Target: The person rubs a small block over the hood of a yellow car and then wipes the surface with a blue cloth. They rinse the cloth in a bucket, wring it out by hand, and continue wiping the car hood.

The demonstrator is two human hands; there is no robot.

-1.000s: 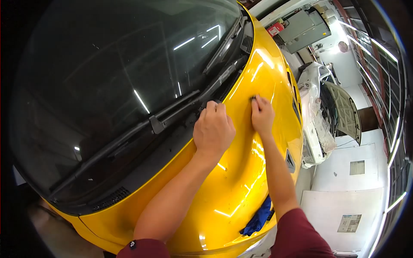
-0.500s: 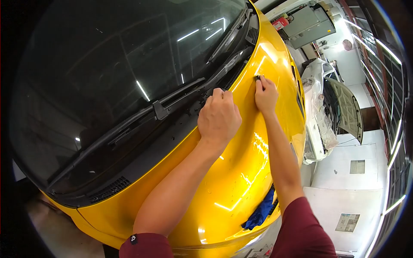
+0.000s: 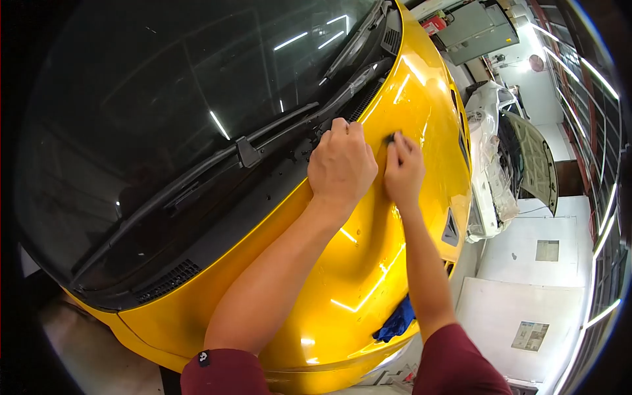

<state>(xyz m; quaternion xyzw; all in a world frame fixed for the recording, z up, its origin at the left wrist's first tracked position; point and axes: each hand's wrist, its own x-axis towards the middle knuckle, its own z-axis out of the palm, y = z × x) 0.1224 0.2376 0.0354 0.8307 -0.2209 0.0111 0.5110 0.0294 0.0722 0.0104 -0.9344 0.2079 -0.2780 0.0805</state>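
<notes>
A glossy yellow car hood lies under both arms. My left hand is closed above the hood's rear edge, near the black wiper cowl; whatever its fingers hold is hidden. My right hand is farther right over the hood, its fingers pinching a small black object at the paint surface. A blue cloth lies on the hood's front edge, left of my right forearm.
The dark windshield with its wiper arms fills the left. Beyond the hood stand a white car with its hood raised, a grey cabinet and white wall panels.
My right hand has moved slightly down and left over the hood with the small black object. My left hand has shifted a little up and right. The view has shifted slightly.
</notes>
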